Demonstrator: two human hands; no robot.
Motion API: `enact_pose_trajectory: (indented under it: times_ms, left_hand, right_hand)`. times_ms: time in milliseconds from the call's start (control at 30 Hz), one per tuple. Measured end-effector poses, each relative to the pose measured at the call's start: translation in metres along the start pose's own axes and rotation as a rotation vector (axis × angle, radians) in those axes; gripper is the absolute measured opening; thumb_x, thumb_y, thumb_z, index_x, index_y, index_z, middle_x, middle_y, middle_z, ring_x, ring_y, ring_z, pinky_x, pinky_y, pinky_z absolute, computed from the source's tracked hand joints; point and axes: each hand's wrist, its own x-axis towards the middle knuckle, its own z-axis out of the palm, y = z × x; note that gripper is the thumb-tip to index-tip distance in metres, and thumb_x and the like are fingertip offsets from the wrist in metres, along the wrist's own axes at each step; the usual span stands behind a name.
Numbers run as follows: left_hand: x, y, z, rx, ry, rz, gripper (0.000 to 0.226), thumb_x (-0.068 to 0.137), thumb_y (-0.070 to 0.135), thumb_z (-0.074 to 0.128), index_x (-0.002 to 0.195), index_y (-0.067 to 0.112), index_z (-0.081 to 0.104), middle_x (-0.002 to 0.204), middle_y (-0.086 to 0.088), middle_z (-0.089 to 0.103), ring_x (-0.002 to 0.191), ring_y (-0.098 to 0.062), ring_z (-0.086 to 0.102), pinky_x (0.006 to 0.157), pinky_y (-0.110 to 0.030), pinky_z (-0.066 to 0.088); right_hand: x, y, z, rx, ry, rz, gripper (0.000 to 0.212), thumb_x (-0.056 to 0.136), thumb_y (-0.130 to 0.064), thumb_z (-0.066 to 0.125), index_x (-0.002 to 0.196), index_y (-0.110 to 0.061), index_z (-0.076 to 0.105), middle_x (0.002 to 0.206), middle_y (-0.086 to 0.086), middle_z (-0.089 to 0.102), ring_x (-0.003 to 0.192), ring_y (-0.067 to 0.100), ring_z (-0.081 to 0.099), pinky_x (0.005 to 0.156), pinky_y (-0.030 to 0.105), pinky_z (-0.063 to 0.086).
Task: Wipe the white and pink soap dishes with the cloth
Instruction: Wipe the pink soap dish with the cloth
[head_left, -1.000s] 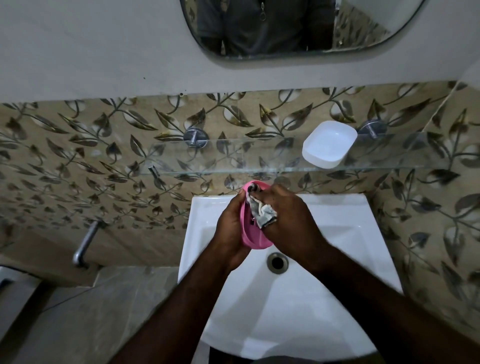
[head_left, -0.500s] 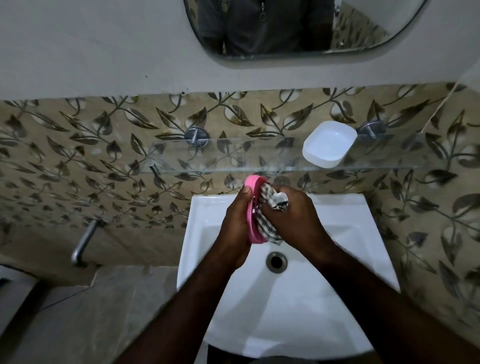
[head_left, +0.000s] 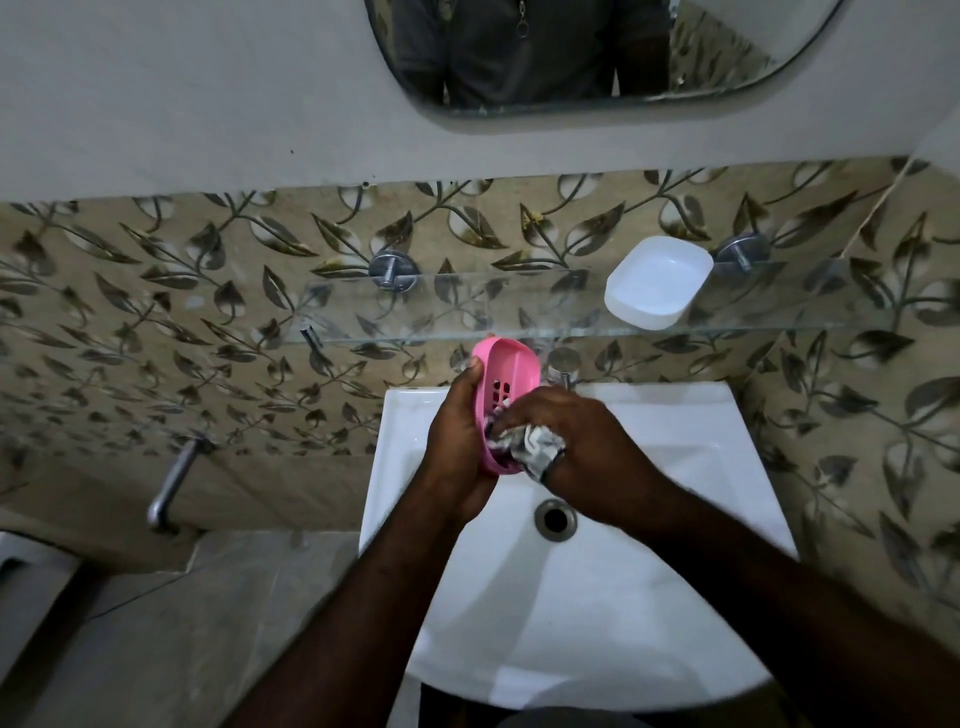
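My left hand (head_left: 457, 441) grips the pink soap dish (head_left: 506, 371) from its left side, above the basin, with the slotted inside turned toward me. My right hand (head_left: 582, 447) holds a bunched checked cloth (head_left: 535, 447) and presses it into the lower part of the pink dish. The dish's lower end is hidden by the cloth and fingers. The white soap dish (head_left: 655, 281) sits upright on the glass shelf (head_left: 467, 306), to the upper right of my hands.
A white washbasin (head_left: 675, 597) with a metal drain (head_left: 555, 519) lies under my hands. A tap (head_left: 562, 364) stands at its back edge. A wall tap (head_left: 169, 488) sticks out at the left. A mirror (head_left: 571, 52) hangs above.
The pink dish has turned from edge-on to show its slotted inside. The cloth has moved down from the dish's upper end to its lower part.
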Motion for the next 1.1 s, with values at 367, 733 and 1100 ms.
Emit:
enact_pose_trajectory:
  times_ms: [367, 733, 1100]
  left_hand:
    - [-0.004, -0.006, 0.015, 0.027, -0.008, 0.034, 0.042, 0.102, 0.037, 0.04, 0.123, 0.009, 0.062, 0.112, -0.011, 0.073, 0.098, -0.022, 0.07, 0.089, -0.036, 0.054]
    - [-0.001, -0.02, 0.009, 0.288, 0.111, 0.235, 0.039, 0.097, 0.035, 0.052, 0.128, 0.013, 0.062, 0.121, -0.018, 0.068, 0.111, -0.033, 0.065, 0.095, -0.051, 0.051]
    - [-0.001, -0.026, 0.01, 0.082, -0.026, 0.079, 0.042, 0.097, 0.039, 0.047, 0.121, 0.01, 0.065, 0.121, -0.013, 0.07, 0.113, -0.025, 0.066, 0.096, -0.037, 0.051]
  right_hand:
    - [0.017, 0.013, -0.024, -0.374, 0.145, -0.111, 0.038, 0.066, 0.008, 0.074, 0.1, -0.007, 0.07, 0.096, 0.01, 0.071, 0.086, 0.033, 0.062, 0.074, 0.04, 0.049]
    - [-0.011, 0.0, 0.004, 0.779, -0.023, 0.694, 0.011, 0.085, 0.005, 0.053, 0.085, 0.015, 0.054, 0.074, 0.03, 0.06, 0.066, 0.034, 0.058, 0.055, 0.031, 0.045]
    - [0.004, -0.004, 0.008, 1.015, 0.562, 0.783, 0.016, 0.084, -0.001, 0.065, 0.098, -0.003, 0.072, 0.089, 0.016, 0.076, 0.081, 0.029, 0.074, 0.07, 0.036, 0.059]
